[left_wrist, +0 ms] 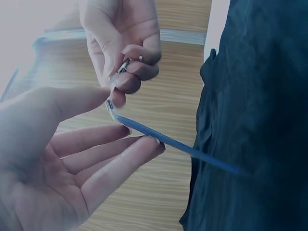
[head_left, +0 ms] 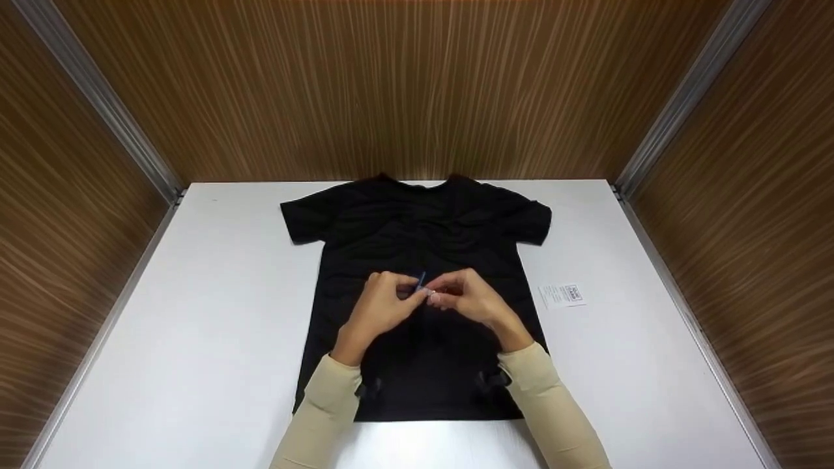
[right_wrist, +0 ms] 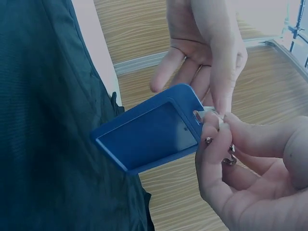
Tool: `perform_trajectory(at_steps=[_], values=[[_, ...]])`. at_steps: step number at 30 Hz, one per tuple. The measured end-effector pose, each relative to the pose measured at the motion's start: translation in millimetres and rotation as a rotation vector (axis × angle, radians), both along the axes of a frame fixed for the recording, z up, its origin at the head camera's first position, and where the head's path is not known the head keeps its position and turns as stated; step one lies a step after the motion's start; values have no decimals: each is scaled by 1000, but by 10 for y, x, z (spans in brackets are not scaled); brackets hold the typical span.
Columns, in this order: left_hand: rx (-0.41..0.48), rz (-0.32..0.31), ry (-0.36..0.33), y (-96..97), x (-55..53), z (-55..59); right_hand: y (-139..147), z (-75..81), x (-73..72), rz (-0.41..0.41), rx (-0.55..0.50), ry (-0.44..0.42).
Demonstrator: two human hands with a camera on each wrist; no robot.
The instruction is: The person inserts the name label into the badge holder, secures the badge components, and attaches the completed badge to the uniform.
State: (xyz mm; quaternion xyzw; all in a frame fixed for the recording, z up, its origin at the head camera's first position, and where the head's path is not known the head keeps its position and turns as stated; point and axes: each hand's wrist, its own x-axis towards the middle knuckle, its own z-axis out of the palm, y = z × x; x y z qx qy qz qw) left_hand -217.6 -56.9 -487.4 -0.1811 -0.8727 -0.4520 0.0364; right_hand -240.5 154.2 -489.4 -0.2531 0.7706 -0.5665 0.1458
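Observation:
A blue badge holder [right_wrist: 144, 132] with a framed window hangs at a tilt between the two hands, seen edge-on in the left wrist view. A short clear strap [right_wrist: 208, 112] runs through the slot at its top. The left hand [head_left: 384, 303] pinches the strap where it meets the holder, its other fingers behind the holder. With thumb and forefinger the right hand [head_left: 479, 299] pinches the strap's other end. A metal clip [right_wrist: 231, 156] lies partly hidden among the right hand's fingers. Both hands are above a black T-shirt [head_left: 423, 384].
The T-shirt lies spread on a white table [head_left: 228, 293], wrinkled across the chest, its collar toward the back. A printed white card [head_left: 563, 295] lies right of the shirt. Wood-patterned panels [head_left: 417, 91] enclose the table at the back and both sides.

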Motion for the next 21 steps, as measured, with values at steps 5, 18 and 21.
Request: perform_trajectory(at_steps=[5,18,21], values=[[12,7,38,29,11,3,-28,4,17,8,48,43],[12,69,125,65,13,-4,-99,-21,25,-56,37,3],[36,76,147,68,13,-8,-95,-21,21,-48,21,32]])
